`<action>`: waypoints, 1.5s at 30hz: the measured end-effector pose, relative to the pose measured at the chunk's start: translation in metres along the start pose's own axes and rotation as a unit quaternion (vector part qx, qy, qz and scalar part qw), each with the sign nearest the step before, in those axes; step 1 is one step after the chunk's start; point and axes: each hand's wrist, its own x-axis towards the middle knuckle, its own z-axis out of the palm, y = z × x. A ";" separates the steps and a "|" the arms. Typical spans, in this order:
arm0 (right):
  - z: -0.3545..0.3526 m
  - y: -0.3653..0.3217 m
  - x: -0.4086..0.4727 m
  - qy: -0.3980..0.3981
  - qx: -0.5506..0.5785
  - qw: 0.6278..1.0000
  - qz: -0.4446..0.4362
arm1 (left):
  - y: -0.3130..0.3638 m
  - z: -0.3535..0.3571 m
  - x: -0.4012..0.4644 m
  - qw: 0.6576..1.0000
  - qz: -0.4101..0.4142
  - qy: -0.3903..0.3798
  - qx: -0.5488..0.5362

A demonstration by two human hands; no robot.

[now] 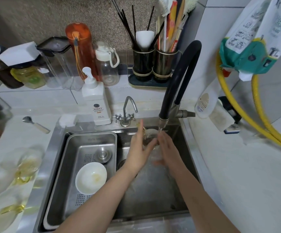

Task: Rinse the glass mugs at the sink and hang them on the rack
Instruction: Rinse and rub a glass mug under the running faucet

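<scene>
1. Both hands meet under the black pull-down faucet point(180, 78), over the right basin of the steel sink point(153, 195).
2. Left hand point(139, 148) has its fingers straight and spread, forefinger pointing up toward the back wall; the palm presses against the side of a glass mug point(150, 145).
3. Right hand point(167, 148) lies on the mug's other side, fingers bent around the glass, thumb reaching under it, so it grips the mug.
4. That mug is blurred and clear; it sits between the two palms just below the spout, where a thin stream of water point(160, 131) falls onto the right hand's fingertips.
5. More glass mugs point(27, 163) with yellowish handles stand on the counter left of the sink; they are too blurred to count.
6. A steel drain tray point(79, 165) fills the left part of the sink and holds a white bowl point(91, 178) and a metal sink plug point(103, 154).
7. A white pump bottle point(95, 100) stands behind the sink, beside a small chrome tap point(127, 111).
</scene>
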 end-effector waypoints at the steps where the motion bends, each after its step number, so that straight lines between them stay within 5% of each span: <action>1: -0.002 0.000 0.001 -0.009 0.006 1.000 -0.008 | 0.001 0.001 0.002 0.998 0.012 0.003 0.057; 7: -0.013 0.010 0.006 -0.018 -0.053 0.997 -0.052 | 0.003 0.015 0.018 0.995 -0.022 0.011 0.102; 13: -0.012 0.000 0.008 0.006 -0.037 0.999 0.014 | -0.002 0.016 -0.004 0.998 0.002 -0.018 0.054; 16: -0.010 0.012 0.019 -0.020 -0.034 0.999 0.038 | -0.001 0.014 -0.013 0.998 -0.002 0.049 0.034; 19: -0.004 0.005 0.008 -0.040 -0.014 0.999 0.011 | 0.003 0.011 0.001 0.990 -0.093 0.108 0.015; 24: -0.011 -0.003 0.001 0.017 0.033 0.998 -0.055 | 0.017 0.021 0.017 0.978 -0.194 0.054 -0.052; 29: -0.010 -0.017 0.026 0.061 -0.059 0.995 0.047 | 0.013 0.036 -0.013 0.973 -0.147 0.105 -0.145; 35: -0.006 -0.016 0.010 -0.060 -0.136 0.988 -0.048 | 0.008 0.026 -0.004 0.950 -0.221 0.198 -0.094; 39: -0.005 -0.010 0.004 -0.018 -0.065 0.996 -0.052 | 0.012 0.011 0.008 0.965 -0.225 0.131 0.038; 45: -0.008 -0.012 0.010 0.021 -0.002 0.989 0.145 | 0.007 -0.003 -0.001 0.972 -0.127 0.013 0.198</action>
